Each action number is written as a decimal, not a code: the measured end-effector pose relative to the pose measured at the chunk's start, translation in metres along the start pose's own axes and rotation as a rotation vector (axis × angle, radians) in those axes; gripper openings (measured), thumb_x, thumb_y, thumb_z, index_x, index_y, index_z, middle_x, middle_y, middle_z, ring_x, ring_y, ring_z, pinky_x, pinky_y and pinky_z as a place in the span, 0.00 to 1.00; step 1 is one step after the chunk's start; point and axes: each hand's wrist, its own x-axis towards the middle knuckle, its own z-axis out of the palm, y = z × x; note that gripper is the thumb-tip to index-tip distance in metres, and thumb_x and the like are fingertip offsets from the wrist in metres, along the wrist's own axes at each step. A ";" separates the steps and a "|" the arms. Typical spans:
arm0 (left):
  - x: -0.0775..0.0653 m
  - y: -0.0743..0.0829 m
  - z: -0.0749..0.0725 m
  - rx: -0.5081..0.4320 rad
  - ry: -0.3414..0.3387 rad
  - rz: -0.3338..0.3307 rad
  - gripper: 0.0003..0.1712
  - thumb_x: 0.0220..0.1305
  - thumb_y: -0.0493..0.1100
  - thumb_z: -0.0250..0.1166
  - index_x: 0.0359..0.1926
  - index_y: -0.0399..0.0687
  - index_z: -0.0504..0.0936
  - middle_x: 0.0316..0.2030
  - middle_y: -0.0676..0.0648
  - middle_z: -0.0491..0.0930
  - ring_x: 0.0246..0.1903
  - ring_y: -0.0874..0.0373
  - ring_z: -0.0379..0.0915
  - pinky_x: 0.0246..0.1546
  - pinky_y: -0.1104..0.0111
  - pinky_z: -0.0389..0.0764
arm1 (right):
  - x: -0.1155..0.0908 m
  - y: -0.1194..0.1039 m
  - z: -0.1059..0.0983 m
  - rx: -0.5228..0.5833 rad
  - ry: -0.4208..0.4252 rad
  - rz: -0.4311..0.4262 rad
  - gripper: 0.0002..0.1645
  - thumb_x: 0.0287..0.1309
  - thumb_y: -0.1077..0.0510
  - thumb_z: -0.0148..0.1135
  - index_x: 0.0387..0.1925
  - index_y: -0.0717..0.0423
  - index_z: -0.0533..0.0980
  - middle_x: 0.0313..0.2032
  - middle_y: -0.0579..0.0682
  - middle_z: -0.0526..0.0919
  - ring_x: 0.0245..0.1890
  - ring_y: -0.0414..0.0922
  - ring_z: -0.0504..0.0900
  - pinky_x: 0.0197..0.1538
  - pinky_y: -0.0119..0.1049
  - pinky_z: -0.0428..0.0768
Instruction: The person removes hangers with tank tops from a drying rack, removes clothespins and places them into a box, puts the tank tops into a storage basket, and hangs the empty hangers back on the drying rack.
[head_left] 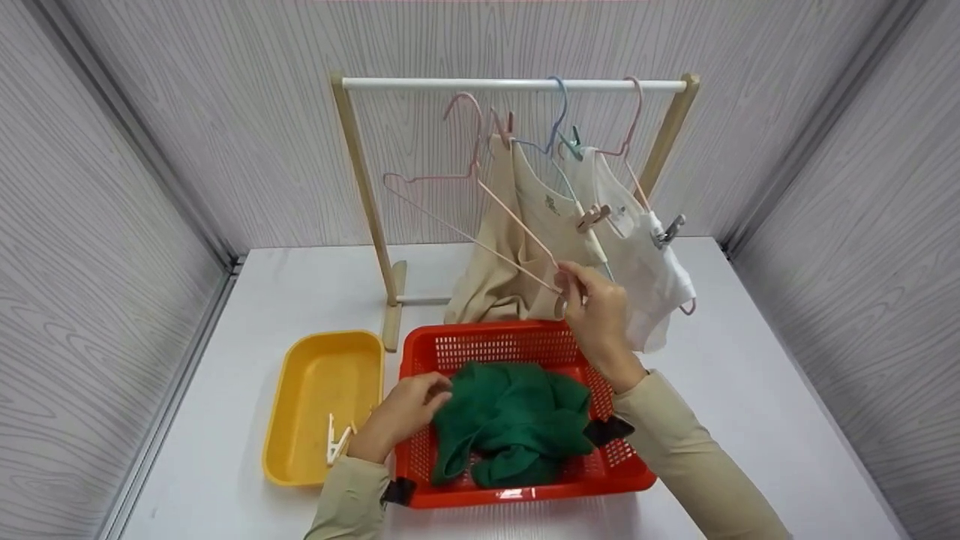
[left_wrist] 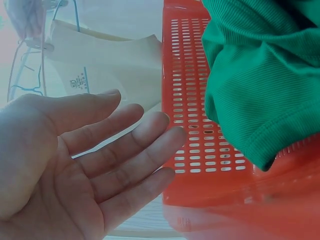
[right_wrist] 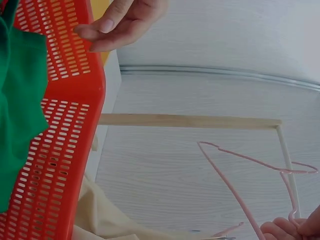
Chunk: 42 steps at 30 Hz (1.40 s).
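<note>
My right hand (head_left: 598,311) pinches one lower corner of a bare pink clothes hanger (head_left: 517,220), its hook end pointing up towards the rack's rod. The hook shows just in front of and below the rod; whether they touch, I cannot tell. In the right wrist view, fingertips (right_wrist: 282,230) grip the hanger (right_wrist: 232,192). My left hand (head_left: 405,411) hovers over the left side of a red basket (head_left: 525,495), fingers loosely spread and holding nothing, as the left wrist view confirms. A crumpled green ribbed garment (head_left: 517,412) lies in the basket.
Behind the basket stands a wood-and-white rack (head_left: 450,84). On it hang a beige top (head_left: 495,247) on a blue hanger (head_left: 560,112) and a white top (head_left: 649,277) on another pink hanger, with clothespins (head_left: 595,217). A yellow tray (head_left: 322,360) at left holds white clothespins (head_left: 335,442).
</note>
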 end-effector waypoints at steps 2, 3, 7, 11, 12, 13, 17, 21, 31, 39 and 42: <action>0.000 -0.001 0.001 0.001 0.000 0.005 0.11 0.68 0.39 0.58 0.48 0.39 0.80 0.45 0.40 0.83 0.42 0.51 0.78 0.52 0.53 0.82 | 0.004 -0.004 0.004 0.004 -0.001 0.010 0.10 0.58 0.74 0.55 0.36 0.70 0.82 0.29 0.60 0.87 0.29 0.51 0.87 0.34 0.43 0.85; 0.000 -0.001 0.001 0.002 0.000 0.009 0.11 0.68 0.39 0.58 0.47 0.40 0.80 0.45 0.40 0.83 0.42 0.51 0.78 0.52 0.53 0.82 | 0.006 -0.006 0.006 0.006 0.001 0.012 0.10 0.58 0.73 0.55 0.37 0.70 0.82 0.29 0.60 0.87 0.29 0.51 0.87 0.35 0.43 0.85; -0.001 -0.002 0.001 0.008 0.007 0.046 0.10 0.68 0.38 0.58 0.46 0.38 0.80 0.45 0.39 0.84 0.42 0.50 0.80 0.50 0.53 0.83 | 0.013 -0.014 0.014 0.002 0.028 -0.003 0.10 0.59 0.73 0.55 0.36 0.70 0.82 0.28 0.61 0.87 0.30 0.51 0.87 0.35 0.44 0.84; -0.002 -0.002 0.001 0.002 0.005 0.050 0.11 0.68 0.38 0.57 0.47 0.37 0.80 0.44 0.39 0.83 0.41 0.50 0.79 0.50 0.54 0.83 | 0.019 -0.021 0.022 0.031 0.043 -0.002 0.10 0.59 0.73 0.54 0.35 0.71 0.82 0.29 0.62 0.87 0.30 0.53 0.87 0.37 0.44 0.85; -0.002 -0.002 0.001 0.002 0.001 0.044 0.11 0.68 0.38 0.58 0.47 0.37 0.79 0.44 0.39 0.83 0.41 0.51 0.79 0.50 0.54 0.83 | 0.021 -0.023 0.024 0.035 0.041 0.005 0.10 0.59 0.73 0.54 0.35 0.70 0.82 0.29 0.63 0.87 0.31 0.53 0.87 0.38 0.44 0.86; -0.002 -0.002 0.001 -0.003 -0.002 0.033 0.11 0.68 0.38 0.57 0.47 0.37 0.79 0.45 0.39 0.83 0.41 0.51 0.79 0.50 0.54 0.83 | 0.022 -0.025 0.026 0.037 0.037 0.015 0.10 0.60 0.73 0.54 0.35 0.70 0.82 0.30 0.62 0.87 0.31 0.53 0.87 0.38 0.44 0.86; -0.003 -0.002 0.001 -0.021 -0.012 -0.004 0.11 0.68 0.39 0.57 0.49 0.39 0.79 0.46 0.40 0.83 0.41 0.52 0.78 0.52 0.53 0.83 | 0.029 -0.034 0.032 0.039 0.012 0.062 0.10 0.60 0.73 0.54 0.36 0.69 0.82 0.31 0.62 0.87 0.33 0.54 0.86 0.42 0.45 0.85; -0.004 -0.003 0.001 -0.014 -0.013 -0.013 0.11 0.69 0.39 0.58 0.48 0.42 0.79 0.46 0.41 0.83 0.41 0.52 0.77 0.52 0.54 0.83 | 0.035 -0.043 0.039 0.047 -0.036 0.104 0.11 0.60 0.73 0.54 0.39 0.69 0.82 0.33 0.62 0.87 0.36 0.54 0.85 0.45 0.44 0.85; -0.007 -0.004 -0.001 -0.036 -0.034 -0.044 0.11 0.70 0.41 0.57 0.49 0.43 0.79 0.45 0.42 0.82 0.40 0.54 0.75 0.52 0.54 0.82 | 0.038 -0.059 0.057 0.016 -0.155 0.145 0.15 0.60 0.75 0.52 0.46 0.69 0.79 0.41 0.62 0.86 0.44 0.54 0.86 0.51 0.42 0.84; -0.007 -0.004 0.001 0.004 -0.027 -0.015 0.11 0.70 0.41 0.56 0.48 0.43 0.79 0.43 0.42 0.83 0.38 0.54 0.74 0.50 0.55 0.83 | 0.033 -0.061 0.068 0.017 -0.173 0.114 0.17 0.57 0.78 0.49 0.45 0.68 0.79 0.39 0.62 0.86 0.42 0.54 0.87 0.50 0.44 0.84; -0.007 -0.004 0.001 -0.002 -0.036 -0.036 0.10 0.70 0.41 0.56 0.48 0.44 0.79 0.42 0.43 0.82 0.39 0.54 0.74 0.51 0.55 0.82 | 0.031 -0.060 0.069 0.028 -0.183 0.125 0.18 0.56 0.79 0.49 0.46 0.69 0.78 0.40 0.62 0.86 0.43 0.54 0.87 0.51 0.45 0.84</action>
